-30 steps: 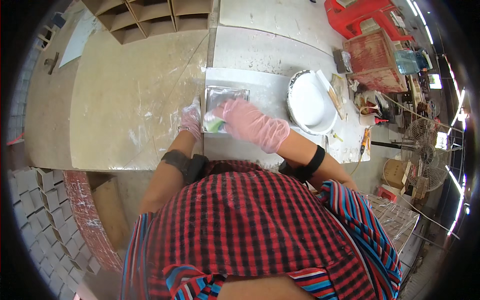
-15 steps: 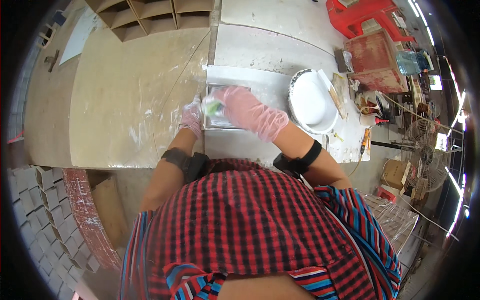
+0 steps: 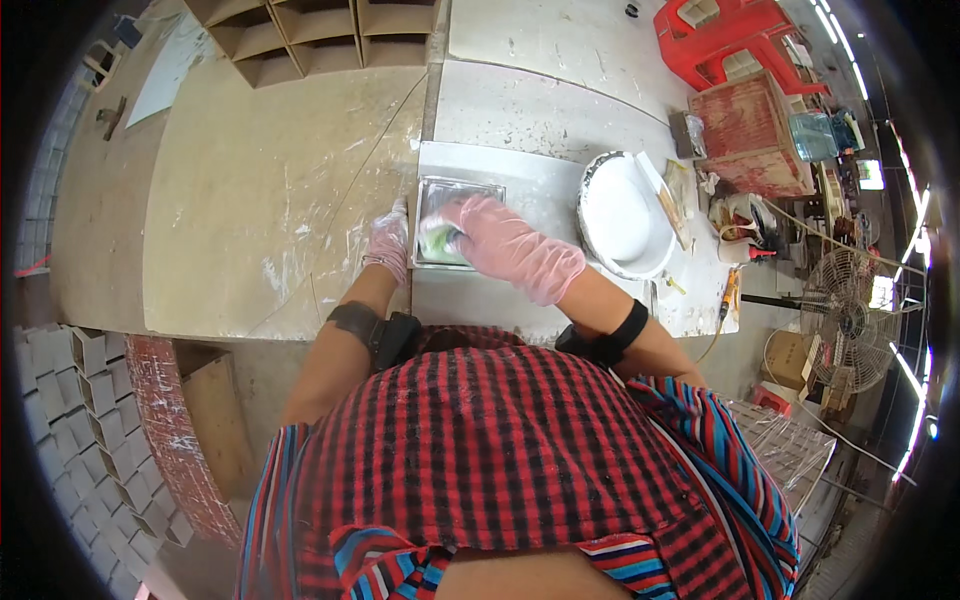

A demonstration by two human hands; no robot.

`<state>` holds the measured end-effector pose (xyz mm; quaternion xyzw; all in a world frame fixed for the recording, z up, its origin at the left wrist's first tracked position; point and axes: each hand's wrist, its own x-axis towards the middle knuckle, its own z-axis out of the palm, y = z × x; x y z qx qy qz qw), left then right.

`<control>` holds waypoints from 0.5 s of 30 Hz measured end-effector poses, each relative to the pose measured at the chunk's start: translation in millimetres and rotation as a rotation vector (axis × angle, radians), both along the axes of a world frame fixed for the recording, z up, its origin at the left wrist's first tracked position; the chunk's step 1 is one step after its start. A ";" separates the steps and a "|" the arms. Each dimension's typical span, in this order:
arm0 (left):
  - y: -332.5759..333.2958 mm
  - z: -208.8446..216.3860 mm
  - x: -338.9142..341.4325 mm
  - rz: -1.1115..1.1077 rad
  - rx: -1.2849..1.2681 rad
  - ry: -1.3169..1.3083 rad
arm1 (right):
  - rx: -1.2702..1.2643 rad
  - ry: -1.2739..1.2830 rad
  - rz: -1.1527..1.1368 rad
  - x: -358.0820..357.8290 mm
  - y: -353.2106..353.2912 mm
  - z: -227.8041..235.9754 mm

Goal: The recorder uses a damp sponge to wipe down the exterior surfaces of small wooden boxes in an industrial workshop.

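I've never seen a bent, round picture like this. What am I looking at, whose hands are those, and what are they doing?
There is no robot here: these are a person's own two hands in thin, see-through gloves. The view comes from a wide fisheye camera on their head, looking down, so straight edges bend.

The right hand holds a blurred green-and-white pad over a shallow rectangular frame. The left hand is beside the frame's left edge; whether it touches is hard to tell.

To the right on the worktable stands a round basin with something white in it, and a wooden-handled scraper at its far right side. Further back is a brown rack with open compartments.
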<state>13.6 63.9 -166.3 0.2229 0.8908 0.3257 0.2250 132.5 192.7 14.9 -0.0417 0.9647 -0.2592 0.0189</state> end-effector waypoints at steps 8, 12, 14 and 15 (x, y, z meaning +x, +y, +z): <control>2.5 -50.7 -0.5 0.273 0.316 -0.193 | 0.129 -0.028 -0.476 -8.7 8.4 18.3; -9.0 -69.9 -3.7 0.436 0.548 -0.463 | 0.085 -0.024 -0.507 -23.5 -3.5 11.7; -12.6 -67.9 -2.5 0.410 0.698 -0.480 | 0.079 -0.029 -0.408 -33.1 -8.7 6.7; -4.5 -52.5 -2.1 0.441 0.704 -0.602 | 0.082 -0.034 -0.334 -34.6 -5.2 5.3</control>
